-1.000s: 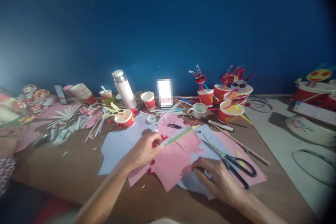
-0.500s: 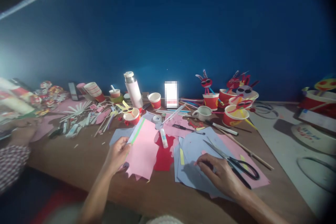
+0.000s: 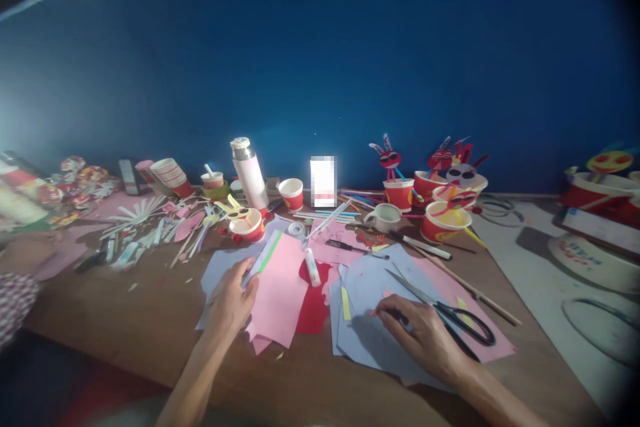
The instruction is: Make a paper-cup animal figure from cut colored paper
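My left hand (image 3: 234, 300) rests palm down at the left edge of a pink paper sheet (image 3: 283, 293). A gap shows between its thumb and index finger. A green strip (image 3: 270, 251) runs along that sheet's upper left edge, with blue-grey paper (image 3: 213, 273) beneath. My right hand (image 3: 415, 327) is closed, fingertips pressed together over blue-grey sheets (image 3: 370, 280). A tiny pink bit shows at those fingertips; what they hold is unclear. Black-handled scissors (image 3: 460, 320) lie beside and partly under this hand. A glue stick (image 3: 313, 268) lies on red paper (image 3: 314, 307) between the hands.
Behind stand a flask (image 3: 250, 177), a red paper cup (image 3: 291, 195), a grey-white cup (image 3: 386, 218) and cups with paper figures (image 3: 399, 193). A wooden stick (image 3: 475, 290) lies at right. Paper scraps (image 3: 150, 233) cover the left side, near another person's checked sleeve (image 3: 17, 303).
My left hand has shifted slightly right and spread over the pink sheet's edge, which it was pinching. The sheet lies flatter on the blue-grey paper. My right hand has barely moved.
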{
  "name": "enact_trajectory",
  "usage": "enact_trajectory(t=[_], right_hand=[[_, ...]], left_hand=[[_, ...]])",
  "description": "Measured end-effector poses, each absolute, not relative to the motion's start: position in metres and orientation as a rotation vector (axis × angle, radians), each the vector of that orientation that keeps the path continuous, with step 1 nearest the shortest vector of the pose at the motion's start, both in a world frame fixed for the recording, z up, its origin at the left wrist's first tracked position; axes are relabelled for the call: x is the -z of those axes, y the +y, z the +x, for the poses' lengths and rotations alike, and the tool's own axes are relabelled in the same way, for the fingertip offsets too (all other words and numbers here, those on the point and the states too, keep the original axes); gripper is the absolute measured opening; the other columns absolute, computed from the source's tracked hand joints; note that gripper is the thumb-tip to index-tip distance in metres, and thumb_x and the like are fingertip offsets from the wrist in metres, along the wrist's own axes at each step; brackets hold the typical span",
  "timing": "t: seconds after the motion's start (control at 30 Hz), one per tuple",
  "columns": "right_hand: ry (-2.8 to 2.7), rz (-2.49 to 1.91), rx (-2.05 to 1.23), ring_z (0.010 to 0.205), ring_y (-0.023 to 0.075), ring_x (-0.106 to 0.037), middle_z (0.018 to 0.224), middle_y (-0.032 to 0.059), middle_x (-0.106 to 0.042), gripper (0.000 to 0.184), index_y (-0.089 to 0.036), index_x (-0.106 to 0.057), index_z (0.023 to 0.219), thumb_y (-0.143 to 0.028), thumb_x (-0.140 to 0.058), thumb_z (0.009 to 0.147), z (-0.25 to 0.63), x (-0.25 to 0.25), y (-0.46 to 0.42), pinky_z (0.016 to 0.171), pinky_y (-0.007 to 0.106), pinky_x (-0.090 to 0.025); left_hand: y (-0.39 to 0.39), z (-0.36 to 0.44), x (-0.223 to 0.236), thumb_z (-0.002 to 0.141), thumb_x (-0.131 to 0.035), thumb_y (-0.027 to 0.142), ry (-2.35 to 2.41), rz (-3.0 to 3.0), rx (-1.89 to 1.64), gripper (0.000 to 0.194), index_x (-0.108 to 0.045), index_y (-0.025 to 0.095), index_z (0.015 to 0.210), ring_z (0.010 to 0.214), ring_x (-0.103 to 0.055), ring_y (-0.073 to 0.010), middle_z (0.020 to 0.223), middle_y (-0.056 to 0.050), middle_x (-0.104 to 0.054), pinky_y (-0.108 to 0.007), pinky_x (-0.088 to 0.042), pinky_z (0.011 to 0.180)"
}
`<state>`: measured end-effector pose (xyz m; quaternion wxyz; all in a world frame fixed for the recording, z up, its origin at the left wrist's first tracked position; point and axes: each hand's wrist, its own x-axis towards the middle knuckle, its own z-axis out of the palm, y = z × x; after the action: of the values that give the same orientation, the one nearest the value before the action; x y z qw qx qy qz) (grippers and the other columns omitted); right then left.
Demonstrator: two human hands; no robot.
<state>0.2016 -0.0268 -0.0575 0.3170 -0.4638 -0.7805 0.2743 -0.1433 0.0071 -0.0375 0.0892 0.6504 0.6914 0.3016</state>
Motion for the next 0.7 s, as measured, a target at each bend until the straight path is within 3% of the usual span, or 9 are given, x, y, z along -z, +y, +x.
enact_trajectory(t=[0.13,0.33,0.47,0.7], right_hand=[[-2.001,-1.224,-0.708,0.067,0.0142,-0.06,0.078,0.0034,-0.065,0.016,-0.019,-0.058,0.089,-0.027,-0.044,0.09,0.204,0.058,-0.024,0.062,0.025,-0.043],[-1.56,-1.358,-1.088,0.058,0.0128,-0.054,0.068,0.0008,-0.058,0.021,-0.018,-0.06,0.079,-0.035,-0.049,0.086,0.195,0.053,-0.011,0.054,0.024,-0.04],[-1.308,-1.334,-1.308,0.048,0.0092,-0.046,0.057,-0.0027,-0.052,0.025,-0.015,-0.058,0.073,-0.039,-0.054,0.081,0.189,0.05,0.0,0.048,0.022,-0.035],[-1.273,-1.323,-1.314,0.047,0.0085,-0.043,0.051,-0.0044,-0.048,0.026,-0.015,-0.059,0.07,-0.038,-0.056,0.079,0.185,0.048,-0.002,0.048,0.021,-0.034]], left_hand=[[0.005,-0.132,0.014,0.081,-0.05,0.032,1.965,2.325,-1.017,0.026,-0.062,0.017,0.098,0.107,-0.052,-0.028,0.11,-0.012,-0.06,-0.042,-0.039,0.094],[0.003,-0.06,-0.006,0.088,-0.044,0.026,1.257,2.035,-0.7,0.021,-0.064,0.02,0.09,0.086,-0.059,-0.0149,0.092,-0.004,-0.065,-0.023,-0.045,0.079],[0.012,-0.025,0.009,0.087,-0.044,0.03,1.071,1.819,-0.609,0.024,-0.065,0.018,0.083,0.076,-0.059,-0.0147,0.081,-0.003,-0.066,-0.022,-0.044,0.071],[0.019,-0.012,0.035,0.084,-0.049,0.038,1.054,1.539,-0.579,0.026,-0.063,0.016,0.087,0.059,-0.049,-0.011,0.073,-0.001,-0.06,-0.02,-0.038,0.054]])
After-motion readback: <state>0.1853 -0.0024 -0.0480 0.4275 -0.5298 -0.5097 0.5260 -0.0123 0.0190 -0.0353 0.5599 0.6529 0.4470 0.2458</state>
